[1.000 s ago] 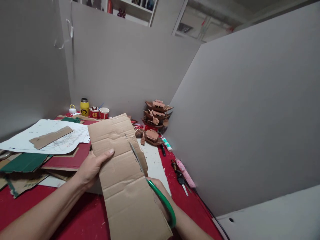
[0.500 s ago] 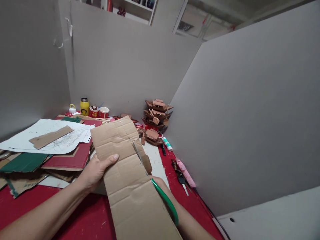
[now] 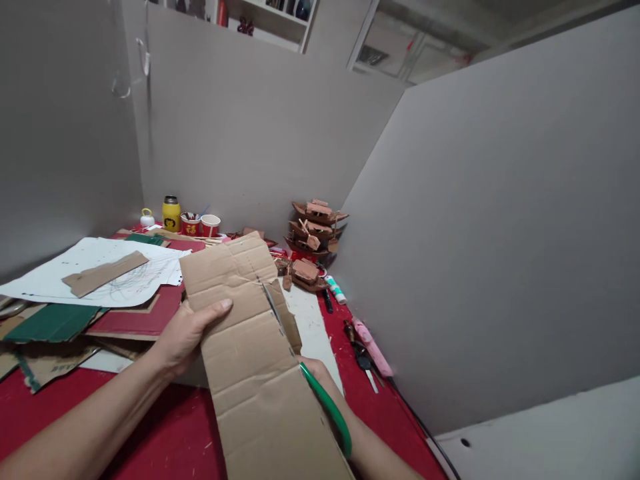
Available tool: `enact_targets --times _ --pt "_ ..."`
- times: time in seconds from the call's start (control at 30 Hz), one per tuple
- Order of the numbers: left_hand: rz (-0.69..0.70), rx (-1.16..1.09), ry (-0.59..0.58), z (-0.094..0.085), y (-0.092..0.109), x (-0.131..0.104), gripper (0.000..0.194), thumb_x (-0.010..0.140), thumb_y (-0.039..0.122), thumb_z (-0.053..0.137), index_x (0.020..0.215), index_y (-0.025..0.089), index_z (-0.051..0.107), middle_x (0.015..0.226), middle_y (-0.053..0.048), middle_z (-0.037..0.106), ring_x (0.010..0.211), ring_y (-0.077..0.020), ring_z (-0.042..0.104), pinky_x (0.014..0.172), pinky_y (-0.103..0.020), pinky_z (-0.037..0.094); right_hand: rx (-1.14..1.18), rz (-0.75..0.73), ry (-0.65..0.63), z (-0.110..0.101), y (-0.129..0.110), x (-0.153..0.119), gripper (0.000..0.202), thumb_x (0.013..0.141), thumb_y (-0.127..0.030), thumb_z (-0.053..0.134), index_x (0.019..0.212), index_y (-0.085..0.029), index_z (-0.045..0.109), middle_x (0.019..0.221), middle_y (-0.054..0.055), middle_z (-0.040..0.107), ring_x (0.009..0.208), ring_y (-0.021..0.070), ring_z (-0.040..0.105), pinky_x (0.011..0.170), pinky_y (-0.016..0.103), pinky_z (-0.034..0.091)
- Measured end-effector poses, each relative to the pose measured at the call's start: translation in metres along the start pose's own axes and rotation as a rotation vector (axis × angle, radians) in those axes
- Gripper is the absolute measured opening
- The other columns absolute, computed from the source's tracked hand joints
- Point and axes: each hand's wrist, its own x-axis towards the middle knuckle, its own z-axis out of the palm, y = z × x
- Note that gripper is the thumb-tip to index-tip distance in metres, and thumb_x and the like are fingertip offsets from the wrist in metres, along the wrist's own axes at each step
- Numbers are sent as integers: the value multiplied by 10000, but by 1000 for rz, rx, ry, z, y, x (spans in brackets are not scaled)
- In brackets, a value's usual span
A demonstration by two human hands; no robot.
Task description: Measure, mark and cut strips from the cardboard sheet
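A long piece of creased brown cardboard (image 3: 255, 373) is held up in front of me. My left hand (image 3: 186, 333) grips its left edge, with the thumb on the front face and the fingers behind. Green-handled scissors (image 3: 327, 410) are in my right hand (image 3: 320, 380), which is partly hidden behind the cardboard. Their blades lie along a cut near the right edge, where a narrow strip (image 3: 285, 313) hangs bent back. A dotted line runs on the cardboard above the blades.
White paper (image 3: 100, 270) with a cardboard strip (image 3: 107, 273) lies on stacked card at left. Behind stand a yellow bottle (image 3: 171, 217), red cups (image 3: 211, 225) and stacked model boats (image 3: 317, 230). A pink object (image 3: 373, 350) lies by the right grey partition (image 3: 490, 220).
The cardboard, my left hand and the scissors have shifted slightly left. The blades still sit in the cut, and both hands keep their hold.
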Motion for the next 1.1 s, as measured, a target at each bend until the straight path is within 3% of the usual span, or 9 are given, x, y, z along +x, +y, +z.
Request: enact_targets --times 0.2,0.37,0.67,0.9,1.1 --pt "12 -2 -13 -2 -8 3 617 657 340 843 1210 179 622 1065 -111 743 911 -309 710 730 -377 585 -220 -177 -40 -12 0 6 320 678 -397 776 886 -155 755 734 16 714 808 246 665 791 342 501" --pt "13 -6 -25 -2 -16 3 720 657 338 845 1304 207 557 1084 -109 737 926 -319 706 724 -392 586 -273 -179 -18 -13 -7 6 325 707 -422 749 893 -156 752 765 21 722 823 249 664 843 358 487" --pt "14 11 -36 -5 -14 5 732 661 343 841 1317 199 550 1092 -111 734 939 -317 701 750 -394 575 -70 -19 0 0 -18 0 340 626 -458 792 754 -145 757 641 20 686 663 223 659 707 338 513" --pt "16 10 -101 -5 -3 3 767 657 337 840 1344 196 530 1076 -109 740 926 -304 706 750 -374 572 55 19 23 20 -22 -5 372 532 -464 850 707 -150 752 544 -12 637 508 160 589 536 265 470" --pt "-16 2 -152 -10 14 3 686 642 324 847 1263 178 596 1061 -113 744 900 -298 712 739 -370 572 -90 -130 24 32 -20 -9 349 602 -450 828 733 -136 748 610 13 675 599 205 631 570 295 488"
